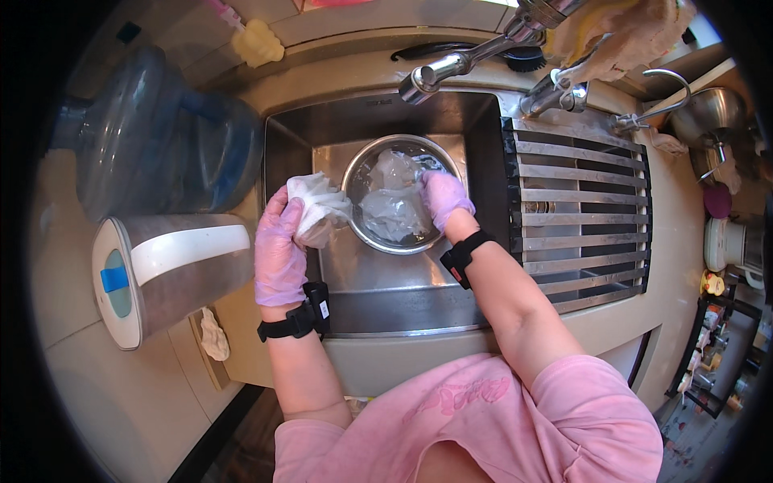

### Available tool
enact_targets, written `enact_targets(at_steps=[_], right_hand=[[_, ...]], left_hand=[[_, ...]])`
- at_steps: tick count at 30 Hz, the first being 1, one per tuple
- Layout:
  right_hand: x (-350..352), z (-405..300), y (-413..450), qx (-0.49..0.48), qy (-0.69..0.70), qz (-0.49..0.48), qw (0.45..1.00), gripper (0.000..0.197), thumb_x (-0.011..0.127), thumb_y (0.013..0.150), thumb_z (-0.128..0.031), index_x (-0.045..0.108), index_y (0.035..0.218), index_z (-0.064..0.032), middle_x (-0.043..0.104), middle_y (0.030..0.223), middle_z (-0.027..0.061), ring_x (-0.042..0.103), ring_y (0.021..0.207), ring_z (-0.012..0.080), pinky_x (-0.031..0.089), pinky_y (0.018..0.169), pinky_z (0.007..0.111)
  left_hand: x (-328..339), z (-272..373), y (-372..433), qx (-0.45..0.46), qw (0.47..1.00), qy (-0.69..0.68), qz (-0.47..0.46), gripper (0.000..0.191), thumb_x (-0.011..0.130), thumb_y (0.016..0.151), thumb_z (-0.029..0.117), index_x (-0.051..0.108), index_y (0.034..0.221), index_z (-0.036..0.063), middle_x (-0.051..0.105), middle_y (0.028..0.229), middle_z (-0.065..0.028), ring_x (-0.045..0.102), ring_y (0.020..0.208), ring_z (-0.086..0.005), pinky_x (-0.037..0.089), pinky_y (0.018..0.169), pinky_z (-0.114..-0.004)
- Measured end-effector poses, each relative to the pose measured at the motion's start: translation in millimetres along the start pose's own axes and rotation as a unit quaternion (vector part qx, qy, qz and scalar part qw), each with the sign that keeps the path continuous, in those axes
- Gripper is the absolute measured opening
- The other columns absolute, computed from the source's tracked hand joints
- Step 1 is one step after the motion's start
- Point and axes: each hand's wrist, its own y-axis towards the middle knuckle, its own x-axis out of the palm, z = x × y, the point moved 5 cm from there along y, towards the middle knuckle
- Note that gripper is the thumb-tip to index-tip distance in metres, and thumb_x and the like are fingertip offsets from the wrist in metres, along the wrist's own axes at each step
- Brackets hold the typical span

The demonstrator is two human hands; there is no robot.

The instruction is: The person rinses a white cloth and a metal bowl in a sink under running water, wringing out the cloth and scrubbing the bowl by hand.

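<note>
My left hand [282, 253], in a thin pink translucent glove, holds a bunched white cloth [318, 208] over the left side of the steel sink [386, 305]. The cloth's loose folds reach toward the rim of a round metal basin [361, 232]. Water fills part of that basin, and thin whitish wet fabric [392, 211] lies in it in two soft heaps. My right hand [445, 194], gloved the same way, is inside the basin's right side against the fabric. Its fingertips are hidden, so whether they grip the fabric cannot be told.
A chrome faucet [444, 72] reaches over the sink's back edge. Right of the basin, a slatted metal rack [580, 196] spans a second sink bowl. A large blue water bottle [163, 133] and a white-handled pitcher [190, 256] stand left. A black brush [522, 58] lies behind the sink.
</note>
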Motion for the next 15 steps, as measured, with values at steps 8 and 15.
enact_targets(at_steps=[8,15], right_hand=[[-75.6,-28.3,4.3,-0.067,0.516,0.044,0.853,0.019,0.063,0.078,-0.020,0.056,0.078,-0.0032,0.053,0.066,0.0034,0.048,0.061,0.0125,0.041,0.058,0.027],[-22.2,-29.3,-0.8,-0.096,0.321,0.105,0.936,0.022,0.060,0.083,-0.023,0.061,0.089,-0.0023,0.061,0.075,0.0110,0.057,0.062,0.0227,0.045,0.060,0.031]], left_hand=[[-0.4,-8.1,-2.2,-0.021,1.000,-0.007,0.022,0.052,0.061,0.076,-0.002,0.040,0.124,0.0017,0.057,0.109,-0.0126,0.058,0.097,-0.0198,0.045,0.087,-0.030],[-8.4,-65.7,8.0,-0.091,0.996,-0.007,-0.002,0.056,0.056,0.076,-0.005,0.039,0.128,0.0025,0.058,0.107,-0.0111,0.058,0.093,-0.0167,0.049,0.076,-0.026]])
